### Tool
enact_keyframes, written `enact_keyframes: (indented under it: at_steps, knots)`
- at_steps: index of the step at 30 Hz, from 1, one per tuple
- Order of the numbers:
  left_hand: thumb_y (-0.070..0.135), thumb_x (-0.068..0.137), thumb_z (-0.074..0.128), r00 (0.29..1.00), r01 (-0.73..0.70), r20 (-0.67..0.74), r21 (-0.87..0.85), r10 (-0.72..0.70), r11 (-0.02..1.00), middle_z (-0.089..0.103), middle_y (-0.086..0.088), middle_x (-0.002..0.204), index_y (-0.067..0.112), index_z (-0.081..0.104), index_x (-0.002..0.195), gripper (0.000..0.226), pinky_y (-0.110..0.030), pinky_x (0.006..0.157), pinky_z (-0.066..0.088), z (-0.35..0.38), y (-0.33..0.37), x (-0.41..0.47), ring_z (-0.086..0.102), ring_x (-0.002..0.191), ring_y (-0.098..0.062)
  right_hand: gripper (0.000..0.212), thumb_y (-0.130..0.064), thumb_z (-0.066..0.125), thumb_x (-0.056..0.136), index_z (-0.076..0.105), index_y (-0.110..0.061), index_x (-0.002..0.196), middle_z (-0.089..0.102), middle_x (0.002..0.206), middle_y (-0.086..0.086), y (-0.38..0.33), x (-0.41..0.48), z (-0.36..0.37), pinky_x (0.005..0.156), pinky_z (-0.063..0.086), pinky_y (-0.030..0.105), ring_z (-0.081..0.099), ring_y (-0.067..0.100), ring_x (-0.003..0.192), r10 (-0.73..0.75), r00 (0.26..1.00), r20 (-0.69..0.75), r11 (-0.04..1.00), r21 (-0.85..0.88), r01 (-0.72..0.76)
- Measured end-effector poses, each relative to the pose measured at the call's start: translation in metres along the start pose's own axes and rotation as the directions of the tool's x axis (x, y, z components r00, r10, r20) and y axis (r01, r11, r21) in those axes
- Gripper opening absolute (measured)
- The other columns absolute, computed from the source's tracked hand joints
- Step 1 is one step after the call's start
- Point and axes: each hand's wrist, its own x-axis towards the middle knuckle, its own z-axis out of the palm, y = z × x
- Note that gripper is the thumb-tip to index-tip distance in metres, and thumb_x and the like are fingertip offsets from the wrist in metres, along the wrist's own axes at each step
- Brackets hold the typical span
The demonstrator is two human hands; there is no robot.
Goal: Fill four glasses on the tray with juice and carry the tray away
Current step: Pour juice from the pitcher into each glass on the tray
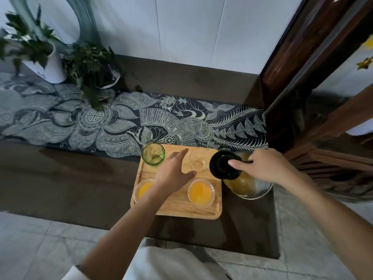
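A wooden tray (177,209) lies on the dark table. On it stand a green glass (153,153) at the far left, a clear empty-looking glass (197,161) at the far right, and two clear glasses with orange juice, one near left (142,189) and one near right (201,191). My left hand (173,174) hovers flat over the tray's middle, fingers apart, partly hiding the near left glass. My right hand (264,166) grips a juice jug (240,183) with a black lid (224,165), just right of the tray.
A patterned dark runner (121,126) crosses the table behind the tray. Two potted plants (88,65) stand at the back left. A dark wooden cabinet (323,118) rises close on the right. A white wall (181,33) is behind, pale floor tiles (40,245) below.
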Motion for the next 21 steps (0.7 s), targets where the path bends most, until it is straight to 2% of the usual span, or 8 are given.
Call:
enact_keyframes:
  at_steps: [4,8,11,14,18,21]
  knots:
    - [0.049,0.079,0.081,0.994,0.015,0.109,0.084,-0.024,0.996,0.042,-0.008,0.155,0.018,0.023,0.160,0.104,-0.040,0.103,0.046,0.015,0.008,0.022,0.052,0.131,-0.029,0.078,-0.090,0.047,0.073,0.037,-0.016,0.048,0.037,0.042,-0.002,-0.004,0.029,-0.009,0.047,0.034,0.032,0.047,0.017,0.043,-0.003,1.000,-0.007,1.000,-0.009,0.003]
    - [0.044,0.078,0.084,0.984,0.081,0.161,-0.032,-0.074,0.996,0.037,-0.013,0.156,0.015,0.014,0.161,0.112,-0.037,0.108,0.038,0.033,0.013,0.032,0.042,0.138,-0.031,0.075,-0.087,0.048,0.076,0.048,-0.013,0.061,0.055,0.062,0.002,-0.015,0.048,-0.012,0.048,0.039,0.030,0.058,0.019,0.058,0.009,1.000,0.011,0.995,-0.101,-0.008]
    - [0.047,0.076,0.084,0.981,0.118,0.163,-0.042,-0.109,0.992,0.038,-0.013,0.155,0.016,0.011,0.162,0.117,-0.042,0.108,0.042,0.042,0.013,0.038,0.045,0.135,-0.034,0.074,-0.085,0.050,0.077,0.050,-0.013,0.063,0.056,0.065,0.001,-0.022,0.059,-0.014,0.051,0.042,0.030,0.057,0.018,0.059,0.032,0.998,0.049,0.990,-0.139,-0.025]
    - [0.054,0.074,0.082,0.984,0.113,0.133,0.023,-0.115,0.993,0.044,-0.011,0.148,0.019,0.014,0.160,0.115,-0.049,0.100,0.049,0.048,0.010,0.042,0.053,0.127,-0.035,0.071,-0.083,0.053,0.078,0.046,-0.014,0.060,0.050,0.064,0.001,-0.027,0.065,-0.013,0.051,0.038,0.030,0.050,0.017,0.057,0.031,0.997,0.070,0.986,-0.166,-0.019]
    - [0.059,0.083,0.072,0.992,0.081,0.082,0.135,-0.093,0.987,0.050,-0.003,0.144,0.024,0.022,0.159,0.097,-0.040,0.081,0.055,0.045,0.006,0.043,0.063,0.115,-0.030,0.068,-0.082,0.052,0.079,0.046,-0.016,0.064,0.053,0.071,0.001,-0.035,0.070,-0.009,0.056,0.043,0.031,0.054,0.018,0.065,0.024,0.995,0.094,0.973,-0.232,-0.002]
    - [0.060,0.084,0.071,0.995,0.061,0.067,0.167,-0.073,0.984,0.055,-0.002,0.141,0.025,0.028,0.156,0.091,-0.040,0.080,0.055,0.041,0.003,0.045,0.065,0.111,-0.028,0.067,-0.081,0.052,0.080,0.046,-0.017,0.064,0.053,0.069,0.000,-0.045,0.073,-0.010,0.056,0.044,0.031,0.053,0.017,0.062,0.036,0.993,0.117,0.961,-0.277,-0.002]
